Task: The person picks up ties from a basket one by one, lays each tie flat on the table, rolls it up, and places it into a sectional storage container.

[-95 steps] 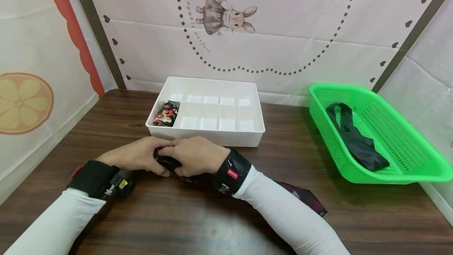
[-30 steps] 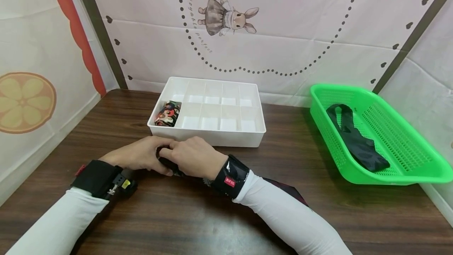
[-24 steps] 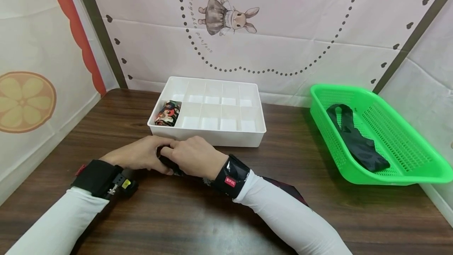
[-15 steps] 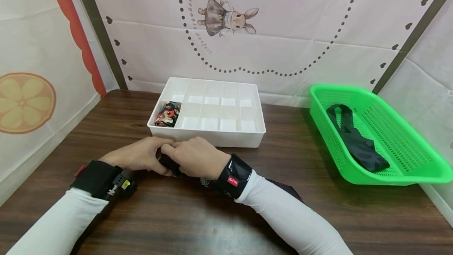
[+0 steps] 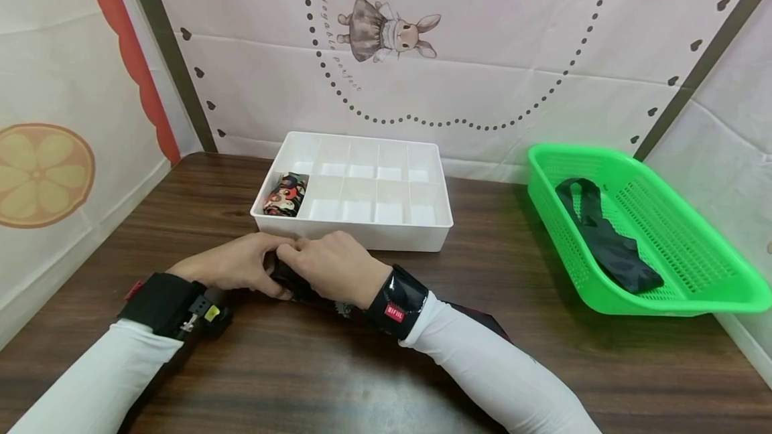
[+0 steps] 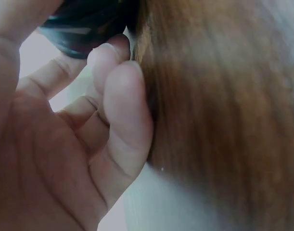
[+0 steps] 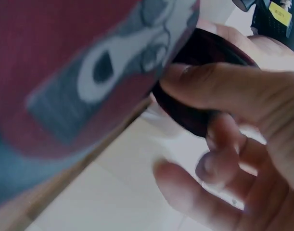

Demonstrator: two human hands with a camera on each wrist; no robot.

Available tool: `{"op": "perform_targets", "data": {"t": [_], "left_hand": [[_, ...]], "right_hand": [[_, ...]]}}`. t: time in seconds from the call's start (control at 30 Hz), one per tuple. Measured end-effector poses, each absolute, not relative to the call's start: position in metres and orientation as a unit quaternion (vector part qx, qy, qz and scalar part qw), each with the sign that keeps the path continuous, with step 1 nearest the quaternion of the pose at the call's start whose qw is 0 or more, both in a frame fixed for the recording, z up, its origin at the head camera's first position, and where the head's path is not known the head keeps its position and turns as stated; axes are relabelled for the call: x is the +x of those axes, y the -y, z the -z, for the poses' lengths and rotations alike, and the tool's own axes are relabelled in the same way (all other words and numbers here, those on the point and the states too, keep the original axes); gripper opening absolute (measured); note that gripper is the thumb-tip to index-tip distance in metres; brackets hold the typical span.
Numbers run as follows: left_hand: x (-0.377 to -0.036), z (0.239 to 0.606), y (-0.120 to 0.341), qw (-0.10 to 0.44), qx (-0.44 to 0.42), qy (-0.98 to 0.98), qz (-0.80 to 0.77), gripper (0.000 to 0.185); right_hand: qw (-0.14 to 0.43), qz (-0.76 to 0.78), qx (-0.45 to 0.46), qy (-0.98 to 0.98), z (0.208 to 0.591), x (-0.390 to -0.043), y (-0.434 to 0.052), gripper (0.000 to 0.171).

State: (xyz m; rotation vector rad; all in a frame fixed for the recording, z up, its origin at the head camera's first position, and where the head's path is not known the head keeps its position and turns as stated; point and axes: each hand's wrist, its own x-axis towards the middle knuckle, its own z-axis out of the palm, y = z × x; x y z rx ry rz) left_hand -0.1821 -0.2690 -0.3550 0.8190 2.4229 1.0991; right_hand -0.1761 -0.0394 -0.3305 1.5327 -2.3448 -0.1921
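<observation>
Your dark wood desk (image 5: 313,380) carried a white divided tray (image 5: 352,232) at the back, a green basket (image 5: 693,300) to the right, and a dark red tie (image 5: 476,319) near you.

Head overview; wrist close-ups, shared tie (image 5: 464,313)

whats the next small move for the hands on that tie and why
Probably another turn of the roll toward the tail: both the left hand and right hand grip the dark red tie as a partial roll, and its loose end lies flat on the table.
</observation>
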Motion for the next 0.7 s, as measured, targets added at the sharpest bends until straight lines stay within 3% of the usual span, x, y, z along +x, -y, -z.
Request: {"op": "perform_targets", "data": {"t": [0.13,0.3,0.43,0.57,0.7], "left_hand": [[-0.1826,0.3569,0.2693,0.184,0.284,-0.857,-0.388,0.062],[-0.1833,0.3574,0.2685,0.179,0.289,-0.86,-0.381,0.064],[-0.1849,0.3578,0.2675,0.178,0.3,-0.858,-0.378,0.065],[-0.1847,0.3575,0.2674,0.181,0.303,-0.855,-0.38,0.06],[-0.1833,0.3564,0.2662,0.171,0.302,-0.859,-0.375,0.055]], "right_hand": [[0.137,0.079,0.546,0.823,0.328,-0.1759,0.0391,0.036],[0.155,0.067,0.542,0.823,0.3308,-0.1762,0.0412,0.022],[0.155,0.065,0.539,0.825,0.3328,-0.1759,0.0422,0.027],[0.132,0.07,0.542,0.827,0.3317,-0.1736,0.0416,0.036],[0.137,0.078,0.54,0.827,0.3328,-0.173,0.0426,0.031]]}}
